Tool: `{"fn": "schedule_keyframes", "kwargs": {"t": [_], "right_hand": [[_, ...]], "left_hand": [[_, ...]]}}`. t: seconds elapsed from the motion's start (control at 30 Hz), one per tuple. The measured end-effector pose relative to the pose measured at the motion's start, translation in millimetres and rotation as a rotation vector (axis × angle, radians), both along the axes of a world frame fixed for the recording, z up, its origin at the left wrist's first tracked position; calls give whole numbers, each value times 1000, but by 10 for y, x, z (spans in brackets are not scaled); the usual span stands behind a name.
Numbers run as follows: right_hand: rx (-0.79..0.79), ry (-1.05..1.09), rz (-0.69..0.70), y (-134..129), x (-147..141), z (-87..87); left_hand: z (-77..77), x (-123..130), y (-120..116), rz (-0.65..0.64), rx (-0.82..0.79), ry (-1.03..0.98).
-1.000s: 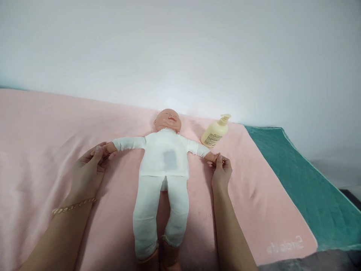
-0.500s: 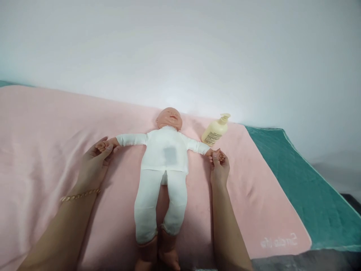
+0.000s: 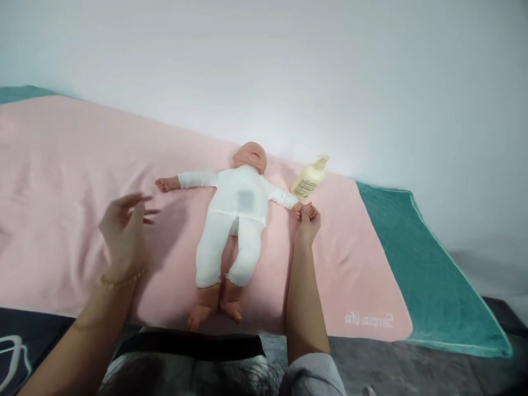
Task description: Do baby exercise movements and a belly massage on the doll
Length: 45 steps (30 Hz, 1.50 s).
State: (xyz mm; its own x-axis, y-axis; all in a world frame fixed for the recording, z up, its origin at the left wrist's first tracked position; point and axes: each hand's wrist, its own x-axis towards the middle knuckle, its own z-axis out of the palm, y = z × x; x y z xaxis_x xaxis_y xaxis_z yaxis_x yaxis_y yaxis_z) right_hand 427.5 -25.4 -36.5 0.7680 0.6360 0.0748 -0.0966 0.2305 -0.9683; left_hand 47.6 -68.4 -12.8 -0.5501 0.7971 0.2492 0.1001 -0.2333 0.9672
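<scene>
A baby doll in a white top and trousers lies on its back, arms spread wide, its bare feet towards me. My right hand has its fingers closed round the doll's hand on the right. My left hand, with a gold bracelet at the wrist, is raised just below the doll's other hand and apart from it; its fingers are parted and slightly blurred, with nothing in them. A pale yellow pump bottle stands tilted in view behind my right hand.
Under the doll is a pink blanket with white lettering near its corner, laid over a green cloth. A white wall rises behind. A white looped object shows at the lower left.
My left hand has let go of the doll's hand and drawn back towards me. My right hand still holds the other one. The view has shifted, showing the blanket's near edge.
</scene>
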Motion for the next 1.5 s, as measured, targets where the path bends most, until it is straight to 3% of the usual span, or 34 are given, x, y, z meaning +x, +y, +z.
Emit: {"fn": "schedule_keyframes", "kwargs": {"t": [0.1,0.2,0.3,0.4,0.5,0.6,0.7,0.87,1.03,1.17,1.3,1.4,1.5], "right_hand": [[-1,-12,8,2,4,-7],[-7,-30,15,10,13,-21],[-3,-31,14,31,27,-42],[12,-26,11,55,42,-66],[26,-32,10,66,49,-88],[34,-47,17,60,50,-102],[34,-59,20,51,50,-101],[23,-58,17,45,34,-72],[-1,-40,21,66,27,-19],[-29,-55,74,136,69,151],[2,-146,153,264,10,496],[91,-303,283,317,-173,738],[163,-550,430,258,-413,824]], "left_hand": [[-123,193,-715,-108,-174,187],[-332,304,-1322,-261,-213,200],[-525,324,-1652,-383,-183,336],[-666,335,-1770,-487,-128,462],[-760,385,-1801,-503,-77,529],[-793,447,-1803,-439,-168,475],[-764,499,-1795,-387,-290,240],[-698,626,-1821,-397,-299,-247],[-623,695,-1820,-233,-125,-286],[-460,583,-1664,-266,27,-108],[-228,496,-1424,-349,59,-25],[-28,525,-1213,-380,63,-9],[162,600,-968,-407,47,-37]]}}
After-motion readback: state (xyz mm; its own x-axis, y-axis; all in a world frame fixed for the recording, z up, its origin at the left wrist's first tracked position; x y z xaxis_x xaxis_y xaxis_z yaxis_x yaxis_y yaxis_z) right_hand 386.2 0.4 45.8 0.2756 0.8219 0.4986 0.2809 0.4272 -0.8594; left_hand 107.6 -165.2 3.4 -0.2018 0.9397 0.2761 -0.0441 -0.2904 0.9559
